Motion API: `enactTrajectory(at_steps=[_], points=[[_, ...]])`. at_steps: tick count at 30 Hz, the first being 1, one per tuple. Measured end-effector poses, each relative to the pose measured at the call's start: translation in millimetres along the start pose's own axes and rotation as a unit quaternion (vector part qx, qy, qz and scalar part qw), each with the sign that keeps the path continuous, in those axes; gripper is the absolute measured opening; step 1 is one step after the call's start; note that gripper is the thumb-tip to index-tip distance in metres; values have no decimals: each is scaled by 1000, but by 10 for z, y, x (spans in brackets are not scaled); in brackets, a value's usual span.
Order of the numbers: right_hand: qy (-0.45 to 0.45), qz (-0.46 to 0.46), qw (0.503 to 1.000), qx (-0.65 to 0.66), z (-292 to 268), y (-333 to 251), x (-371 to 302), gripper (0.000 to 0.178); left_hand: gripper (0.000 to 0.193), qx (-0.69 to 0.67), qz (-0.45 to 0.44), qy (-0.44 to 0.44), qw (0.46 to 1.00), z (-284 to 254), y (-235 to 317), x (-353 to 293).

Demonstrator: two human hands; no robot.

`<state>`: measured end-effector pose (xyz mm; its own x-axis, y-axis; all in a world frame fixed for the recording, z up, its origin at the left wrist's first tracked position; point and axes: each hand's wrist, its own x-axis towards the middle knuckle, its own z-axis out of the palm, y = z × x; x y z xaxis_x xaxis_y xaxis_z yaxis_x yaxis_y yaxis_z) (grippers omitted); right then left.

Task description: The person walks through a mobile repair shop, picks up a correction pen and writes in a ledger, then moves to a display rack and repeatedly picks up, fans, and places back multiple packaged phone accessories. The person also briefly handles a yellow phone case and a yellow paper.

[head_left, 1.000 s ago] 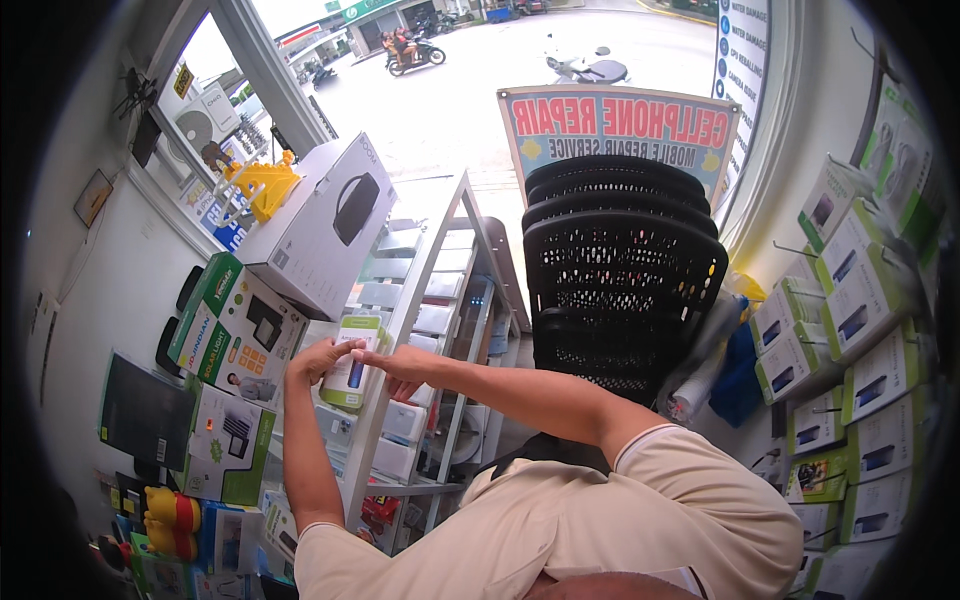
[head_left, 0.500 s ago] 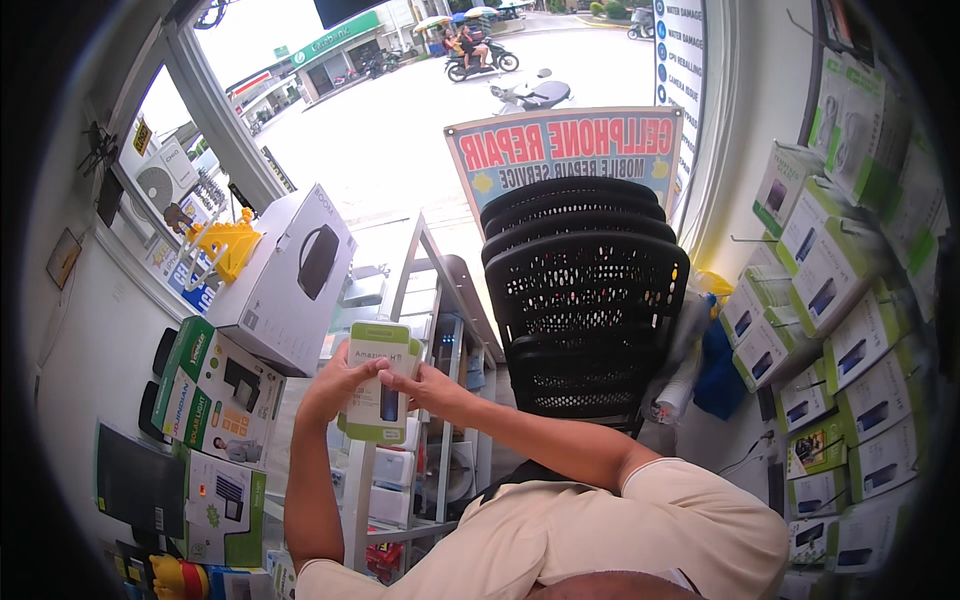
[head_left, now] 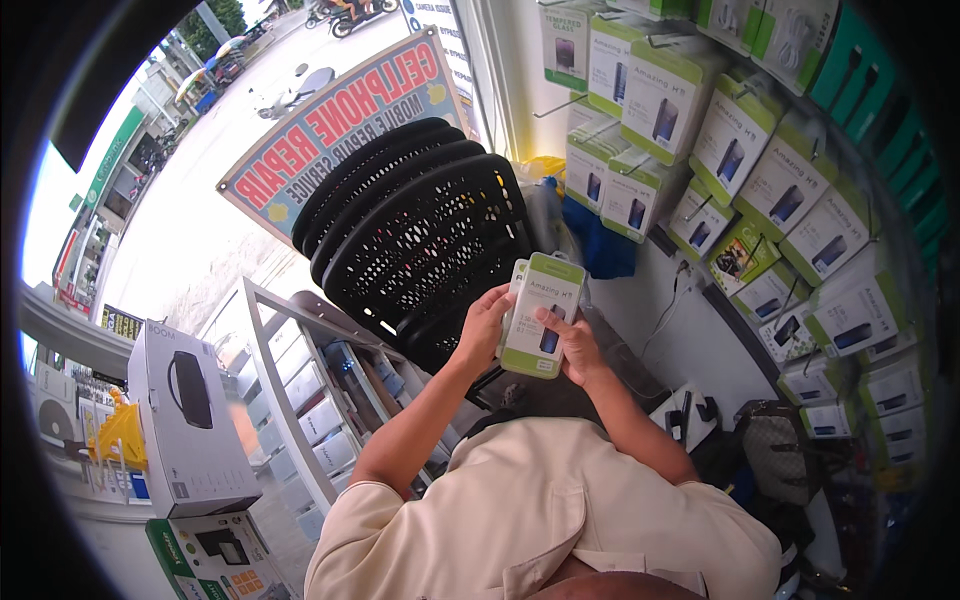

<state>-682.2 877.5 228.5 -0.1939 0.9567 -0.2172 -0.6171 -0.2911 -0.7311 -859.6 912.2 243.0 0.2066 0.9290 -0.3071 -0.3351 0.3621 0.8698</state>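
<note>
Swung round from the white rack toward the wall of hanging goods, the view now has the person's hands raised in front of the stacked black chairs (head_left: 420, 240), where half a second ago they were low beside the rack. The green-and-white package (head_left: 541, 315) has travelled with them, and a second, like package shows just behind it, its edge peeping out on the left side; earlier only one could be made out. So the hands appear to be carrying a small stack away from the rack and toward the wall display.

The left hand (head_left: 484, 325) is closed on the left edge of the stack, fingers wrapped behind it. The right hand (head_left: 574, 345) grips the right edge, thumb laid across the front face of the package. Both packages are held upright, touching each other, between the chairs and the wall.

Counted: two packages in the hands; about four black chairs nested in one stack; one white rack (head_left: 300, 400) at lower left; one large white box (head_left: 190, 420) with a dark speaker pictured on it, and one green-trimmed box below it. On the wall hang well over a dozen boxed packages (head_left: 740, 160) on hooks; the farther ones are too small to count exactly. One signboard (head_left: 340, 130) stands beyond the chairs.
</note>
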Motion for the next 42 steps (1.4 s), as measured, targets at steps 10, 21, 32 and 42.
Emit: enactTrajectory(at_steps=[10, 21, 32, 42], points=[[118, -55, 983, 128, -679, -278, -609, 43, 33, 165, 120, -65, 977, 551, -34, 352], [126, -140, 962, 197, -677, -403, -577, 45, 28, 213, 78, -180, 957, 555, 76, 437], [172, -47, 982, 60, -551, -252, -615, 50, 38, 249, 65, -79, 963, 657, -168, 306], [187, -130, 963, 146, -982, -285, -940, 43, 37, 143, 63, -16, 988, 738, -237, 232]])
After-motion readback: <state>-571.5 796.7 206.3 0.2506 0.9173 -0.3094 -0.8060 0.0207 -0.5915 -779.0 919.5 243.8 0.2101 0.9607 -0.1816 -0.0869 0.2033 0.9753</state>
